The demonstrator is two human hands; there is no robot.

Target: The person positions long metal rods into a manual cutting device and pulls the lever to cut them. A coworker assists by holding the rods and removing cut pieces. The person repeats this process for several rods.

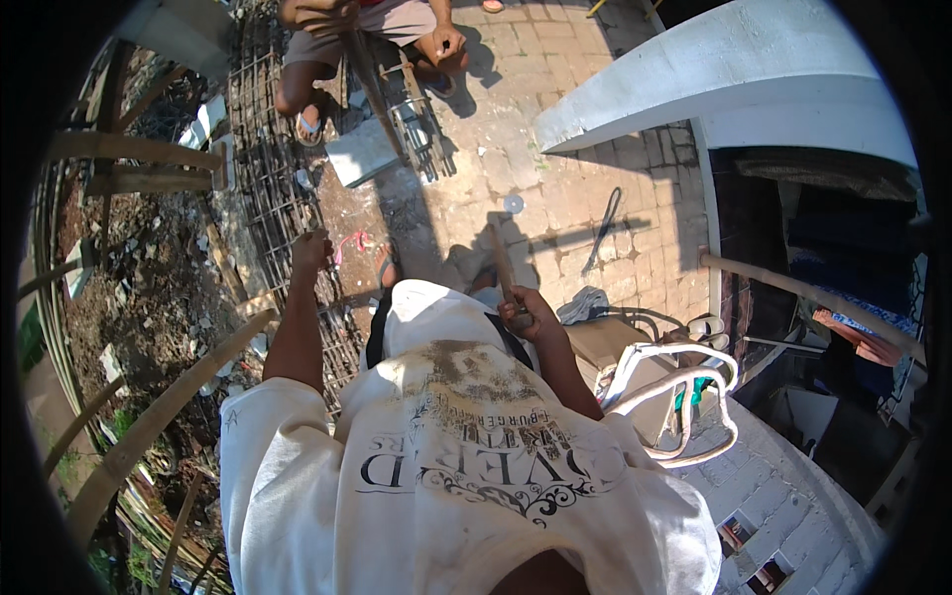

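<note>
My left hand point(311, 250) is closed at the near edge of a long rebar cage point(273, 183) on the ground. Whether its fingers grip a bar is hidden. In my right hand point(531, 313) is a wooden stick point(503, 260), held upright with its far end pointing away from me. The stick's lower end is hidden by my fingers. Opposite me a person in shorts sits low, one hand point(446, 42) by the knee and the other hand point(317, 15) near a long wooden handle point(372, 94). A pale slab point(361, 153) lies at that person's feet, next to a short rebar frame point(421, 124).
Bamboo poles point(164, 421) and rubble point(149, 278) crowd the left. On the brick paving point(555, 208) lie a round grey disc point(513, 203) and a dark loop point(603, 230). A box point(615, 352) with white looped tubing point(684, 402) stands close on my right, below a white wall point(734, 84).
</note>
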